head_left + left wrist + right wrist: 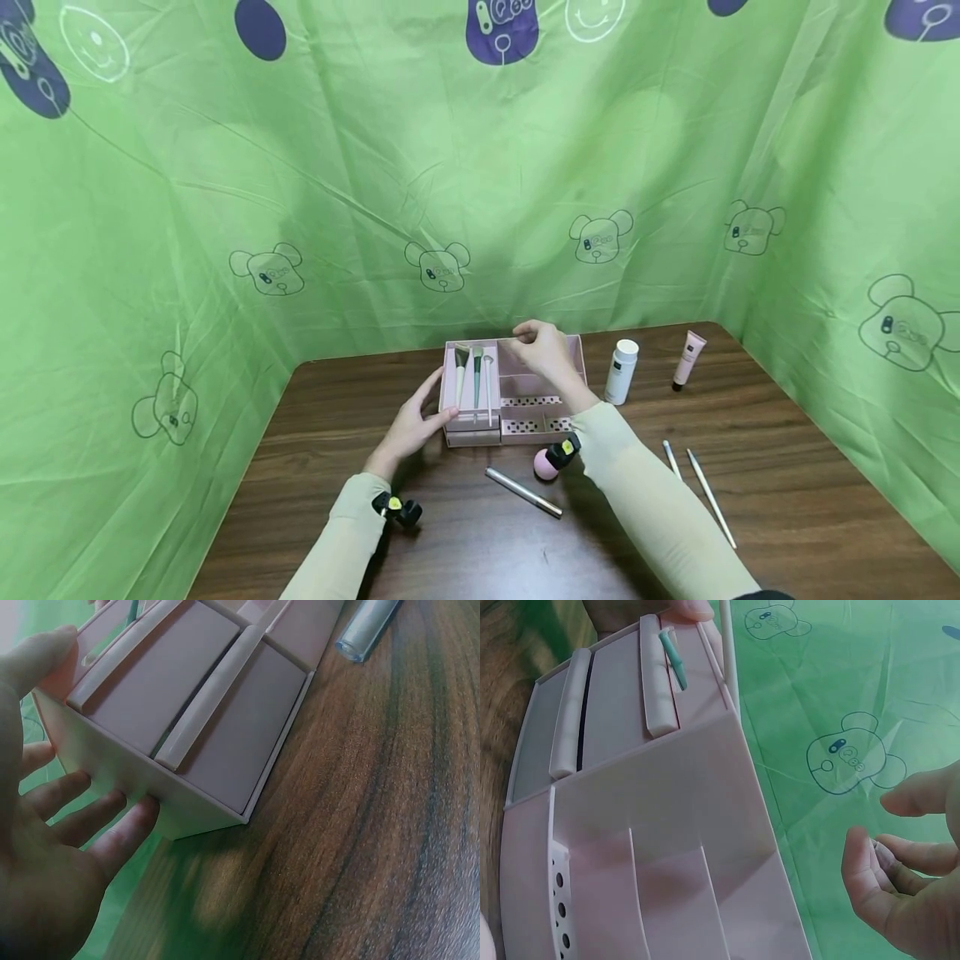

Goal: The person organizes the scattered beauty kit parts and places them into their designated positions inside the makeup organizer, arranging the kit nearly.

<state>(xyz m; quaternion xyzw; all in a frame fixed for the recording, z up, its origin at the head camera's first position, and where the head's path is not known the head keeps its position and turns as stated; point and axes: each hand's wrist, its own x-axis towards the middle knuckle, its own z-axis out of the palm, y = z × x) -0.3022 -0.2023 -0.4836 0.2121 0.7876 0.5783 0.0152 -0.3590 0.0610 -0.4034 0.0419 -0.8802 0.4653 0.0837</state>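
Note:
A pink cosmetics organizer stands at the table's back, with drawers at its left and divided compartments at its right. Several makeup brushes lie in its upper left section. My left hand rests against the organizer's left side, thumb extended over the front corner; the left wrist view shows fingertips touching the side wall. Over the right compartments hovers my right hand. In the right wrist view its fingers are loosely bent beyond the organizer's edge, thumb apart, with nothing visible between them.
Right of the organizer stand a white bottle and a pink tube. In front lie a silver pen-shaped tube and a pink round sponge. Two slim white sticks lie at right. Green curtain surrounds the table.

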